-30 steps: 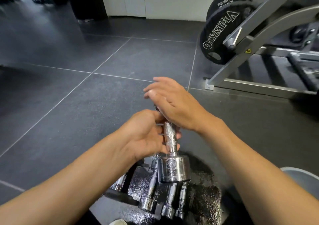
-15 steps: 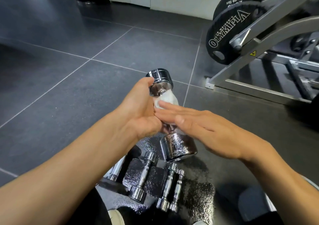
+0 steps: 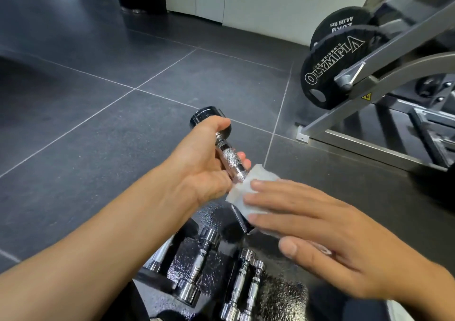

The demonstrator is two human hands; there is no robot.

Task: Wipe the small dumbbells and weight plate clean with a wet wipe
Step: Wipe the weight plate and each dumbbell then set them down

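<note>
My left hand [image 3: 197,170] grips the knurled handle of a chrome dumbbell [image 3: 227,154], tilted with one head up and away from me. My right hand [image 3: 317,234] lies flat, fingers straight, and presses a white wet wipe [image 3: 246,192] over the dumbbell's near head, which is mostly hidden. Below my hands, three more small chrome dumbbells [image 3: 197,266] lie on a dark speckled weight plate [image 3: 278,298] on the floor.
Dark floor tiles [image 3: 98,128] stretch to the left and ahead. At the right stands a grey machine frame [image 3: 384,79] carrying black Olympia plates [image 3: 332,74]. A white wall [image 3: 258,0] runs along the back.
The dumbbell has tilted from upright to slanting away. My right hand slid with the wipe from the top, down the handle, onto the near head. The camera view dipped closer.
</note>
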